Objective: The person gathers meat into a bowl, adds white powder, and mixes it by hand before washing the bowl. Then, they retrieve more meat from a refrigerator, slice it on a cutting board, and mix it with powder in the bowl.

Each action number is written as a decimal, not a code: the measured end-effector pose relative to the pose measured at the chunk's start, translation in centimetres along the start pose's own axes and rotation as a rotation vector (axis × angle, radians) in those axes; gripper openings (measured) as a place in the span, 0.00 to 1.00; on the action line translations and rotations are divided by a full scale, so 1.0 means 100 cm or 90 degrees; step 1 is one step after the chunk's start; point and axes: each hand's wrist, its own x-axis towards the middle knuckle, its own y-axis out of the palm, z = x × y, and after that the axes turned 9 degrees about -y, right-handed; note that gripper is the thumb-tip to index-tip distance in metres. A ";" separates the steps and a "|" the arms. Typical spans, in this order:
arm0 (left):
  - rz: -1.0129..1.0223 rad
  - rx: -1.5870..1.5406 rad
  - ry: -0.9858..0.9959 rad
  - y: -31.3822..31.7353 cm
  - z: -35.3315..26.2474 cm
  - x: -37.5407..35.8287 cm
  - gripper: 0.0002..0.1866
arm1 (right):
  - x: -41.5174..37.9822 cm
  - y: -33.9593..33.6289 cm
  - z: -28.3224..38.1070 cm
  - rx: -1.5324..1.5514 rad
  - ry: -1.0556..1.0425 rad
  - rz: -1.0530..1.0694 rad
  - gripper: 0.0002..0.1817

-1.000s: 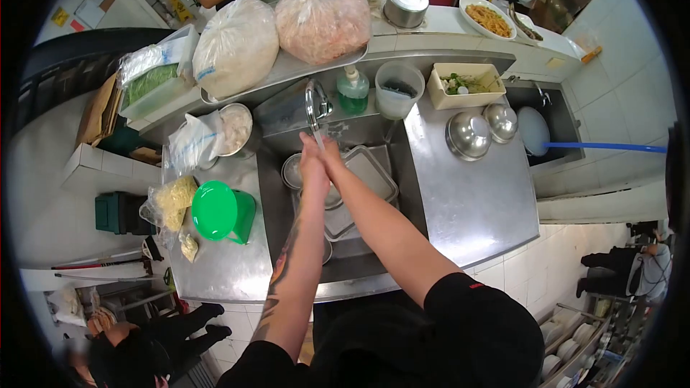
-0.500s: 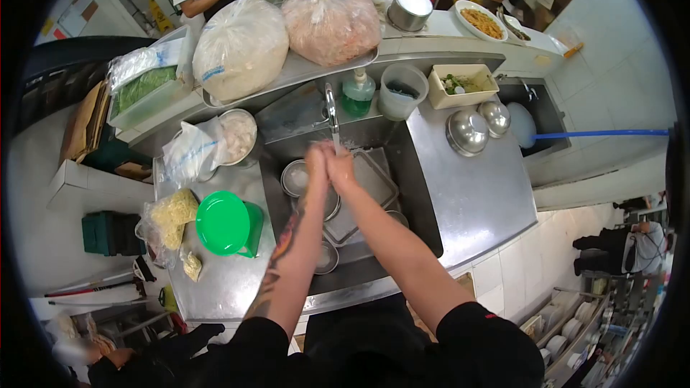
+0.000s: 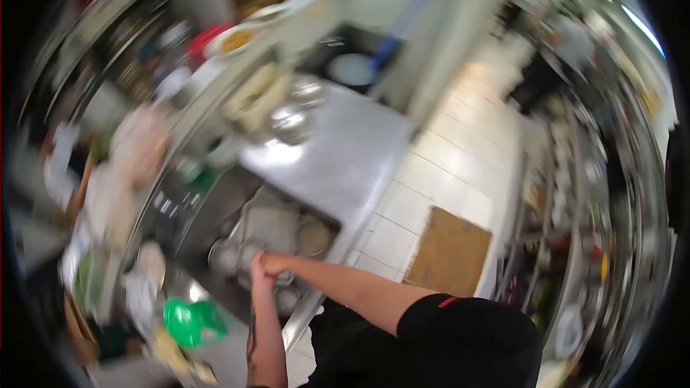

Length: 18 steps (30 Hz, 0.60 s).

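Observation:
My left hand (image 3: 261, 274) and my right hand (image 3: 275, 264) are together over the near part of the steel sink (image 3: 204, 224). They touch each other, and motion blur smears their fingers. No object shows between them. Below and around them in the sink lie a rectangular tray (image 3: 272, 225) and several round metal containers, one a bowl (image 3: 314, 238) at the right, another a pot (image 3: 223, 256) at the left.
A green lidded bucket (image 3: 188, 322) stands left of the sink. On the right counter (image 3: 345, 151) sit shiny metal bowls (image 3: 290, 123) and a cream bin (image 3: 256, 98). A brown mat (image 3: 451, 250) lies on the tiled floor, near a shelving rack (image 3: 557, 208). Other people are farther back.
The view has swung sharply to the right and blurred. My joined hands have left the tap's stream and come back toward the sink's near edge.

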 end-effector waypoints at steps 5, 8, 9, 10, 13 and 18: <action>-0.106 0.338 0.144 0.061 0.045 -0.044 0.17 | -0.171 -0.107 0.062 -0.028 -0.047 -0.154 0.28; -0.151 0.594 0.094 0.089 0.074 -0.059 0.17 | -0.340 -0.186 0.123 -0.033 0.086 -0.317 0.32; -0.180 0.635 0.120 0.110 0.095 -0.068 0.17 | -0.388 -0.196 0.121 -0.080 0.123 -0.403 0.32; -0.195 0.676 0.141 0.132 0.116 -0.072 0.17 | -0.453 -0.214 0.143 -0.116 0.184 -0.433 0.31; -0.190 0.769 0.207 0.200 0.170 -0.071 0.18 | -0.618 -0.247 0.183 -0.176 0.195 -0.554 0.29; -0.101 0.902 0.341 0.294 0.225 -0.042 0.18 | -0.862 -0.177 0.139 0.592 0.007 -0.869 0.23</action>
